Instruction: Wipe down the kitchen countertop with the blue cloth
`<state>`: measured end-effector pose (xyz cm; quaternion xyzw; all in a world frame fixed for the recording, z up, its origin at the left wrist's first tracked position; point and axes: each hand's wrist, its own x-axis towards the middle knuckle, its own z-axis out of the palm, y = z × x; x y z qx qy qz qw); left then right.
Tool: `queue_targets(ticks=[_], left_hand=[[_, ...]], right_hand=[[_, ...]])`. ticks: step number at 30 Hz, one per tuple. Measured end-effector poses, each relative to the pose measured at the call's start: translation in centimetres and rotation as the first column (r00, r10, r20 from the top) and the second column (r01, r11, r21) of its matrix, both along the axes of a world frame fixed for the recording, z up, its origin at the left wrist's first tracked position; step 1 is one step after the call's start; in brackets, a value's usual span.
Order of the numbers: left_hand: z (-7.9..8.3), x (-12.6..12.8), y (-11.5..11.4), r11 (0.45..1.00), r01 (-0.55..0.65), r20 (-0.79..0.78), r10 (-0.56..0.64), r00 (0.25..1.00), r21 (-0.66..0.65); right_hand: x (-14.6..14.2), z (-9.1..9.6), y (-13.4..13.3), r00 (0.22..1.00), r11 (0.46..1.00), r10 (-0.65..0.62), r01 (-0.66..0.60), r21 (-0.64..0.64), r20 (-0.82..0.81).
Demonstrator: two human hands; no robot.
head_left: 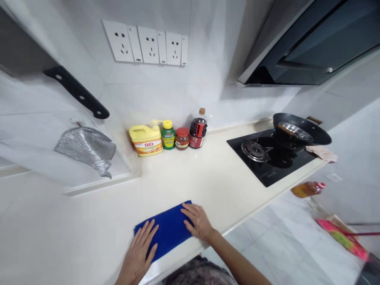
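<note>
A folded blue cloth (169, 229) lies flat on the cream countertop (208, 178) near its front edge. My left hand (141, 253) rests palm down on the cloth's left end, fingers stretched out and slightly apart. My right hand (197, 221) lies flat on the cloth's right end, fingers extended toward the wall. Neither hand grips anything.
Against the back wall stand a yellow detergent jug (146, 140), a green bottle (168, 135), a red-lidded jar (182, 138) and a dark bottle (198, 132). A black gas hob (271, 156) with a wok (299, 128) sits right. A knife handle (77, 92) and a silvery cloth (86, 148) hang left.
</note>
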<state>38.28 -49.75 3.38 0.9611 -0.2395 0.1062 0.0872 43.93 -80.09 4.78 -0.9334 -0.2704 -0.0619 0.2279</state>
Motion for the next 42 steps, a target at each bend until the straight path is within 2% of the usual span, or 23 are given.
queue_targets(ticks=[5, 9, 17, 21, 24, 30, 37, 42], left_hand=[[0.5, 1.4, -4.5, 0.986, -0.133, 0.023, 0.136, 0.99, -0.096], [-0.1, 2.2, -7.3, 0.98, -0.192, 0.067, 0.194, 0.979, -0.046], [-0.5, -1.3, -6.2, 0.982, -0.189, 0.123, 0.186, 0.975, 0.017], [-0.5, -0.8, -6.4, 0.973, -0.227, 0.129, 0.221, 0.967, 0.038], [-0.5, 1.5, -6.4, 0.979, -0.203, 0.132, 0.197, 0.971, 0.028], [-0.5, 8.5, -5.4, 0.981, -0.19, 0.093, 0.192, 0.977, -0.025], [-0.6, 15.9, -4.8, 0.987, -0.158, 0.071, 0.159, 0.985, -0.018], [-0.9, 21.1, -5.0, 0.98, -0.192, 0.012, 0.193, 0.981, -0.045]], right_hand=[[0.2, -0.6, 1.6, 1.0, 0.999, 0.012, -0.01, -0.052, 0.024], [0.1, -0.9, 2.0, 0.998, 0.994, 0.058, -0.058, -0.091, 0.003], [-2.4, -0.4, 1.6, 0.993, 0.988, 0.114, -0.115, -0.1, -0.017], [-2.3, -0.4, 2.3, 0.996, 0.99, 0.076, -0.08, -0.116, -0.043], [-0.7, -0.8, 2.9, 0.999, 0.99, 0.042, -0.043, -0.132, -0.005], [4.6, -1.8, 5.0, 0.993, 0.984, -0.07, 0.084, -0.16, 0.092], [10.8, -2.3, 6.2, 0.986, 0.974, -0.134, 0.149, -0.169, 0.096], [15.8, -1.8, 7.1, 0.984, 0.972, -0.172, 0.178, -0.153, 0.054]])
